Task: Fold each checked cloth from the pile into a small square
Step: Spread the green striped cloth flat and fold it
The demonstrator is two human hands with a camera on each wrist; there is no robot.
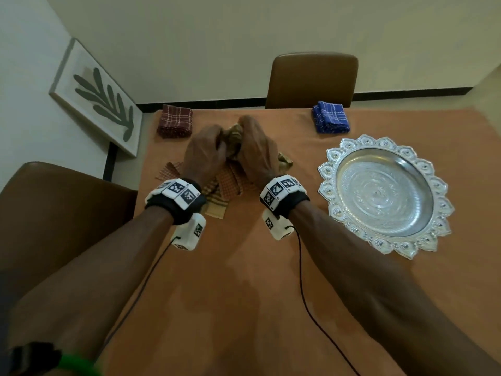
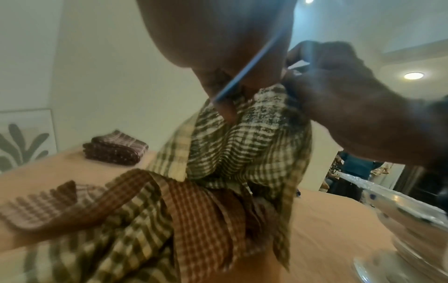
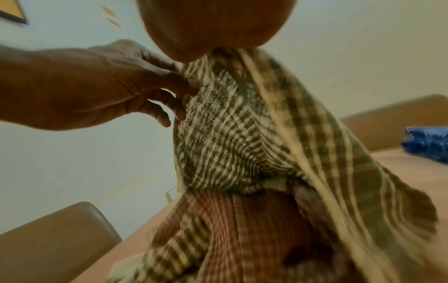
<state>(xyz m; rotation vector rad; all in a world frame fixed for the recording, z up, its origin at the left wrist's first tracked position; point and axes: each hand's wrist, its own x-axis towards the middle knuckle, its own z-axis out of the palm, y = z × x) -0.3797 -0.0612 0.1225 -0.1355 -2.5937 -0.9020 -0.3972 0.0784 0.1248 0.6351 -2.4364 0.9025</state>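
Head view, left to right: folded maroon checked cloth (image 1: 175, 121) at far left table (image 1: 244, 280) corner; left hand (image 1: 204, 154) and right hand (image 1: 257, 150) both gripping olive checked cloth (image 1: 234, 135), lifted above orange checked pile (image 1: 227, 183) mid-table; folded blue checked cloth (image 1: 330, 117) far right; silver tray (image 1: 385, 195) near right.

1. Both forearms are bare, with no sleeves showing.
2. The left wrist band (image 1: 173, 203) is black, topped by white blocks printed with black-and-white square markers.
3. A white camera block (image 1: 189, 233) with its own marker hangs beneath that band, at 6 o'clock.
4. The right wrist band (image 1: 284, 196) is of the same kind, with a white block (image 1: 276, 226) beneath.
5. A thin black cable (image 1: 303, 289) trails from each block.
6. A bright green band (image 1: 77, 366) shows at 7 o'clock.
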